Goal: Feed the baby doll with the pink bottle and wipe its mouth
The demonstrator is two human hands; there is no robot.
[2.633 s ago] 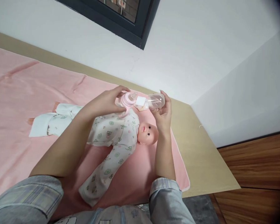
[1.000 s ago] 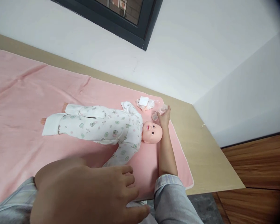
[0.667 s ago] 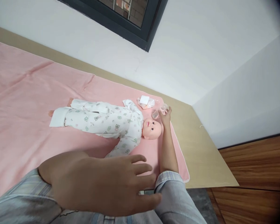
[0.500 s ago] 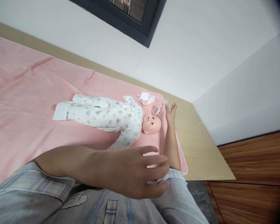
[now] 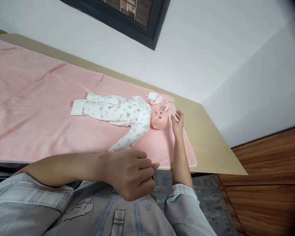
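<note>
A baby doll (image 5: 159,118) lies on its back on a pink blanket (image 5: 93,141), its head to the right. It wears white printed pajamas (image 5: 120,108). Past its head, a clear baby bottle (image 5: 170,102) lies partly hidden behind it, beside a clear plastic pack (image 5: 153,97) with a white label. My right hand (image 5: 178,124) hovers just right of the doll's head, fingers parted and holding nothing. In front of my body, my left hand (image 5: 131,173) is curled into a loose fist below the doll's sleeve; nothing shows in it.
The blanket covers most of a tan table (image 5: 208,144). A white wall (image 5: 199,49) with a dark-framed window (image 5: 152,32) rises behind it. Wooden panels (image 5: 267,203) stand on the right, above a grey floor (image 5: 208,193).
My left hand's spread fingers have curled into a fist, and that hand has drawn slightly left. My right hand stays open near the doll's head. The camera view has shifted.
</note>
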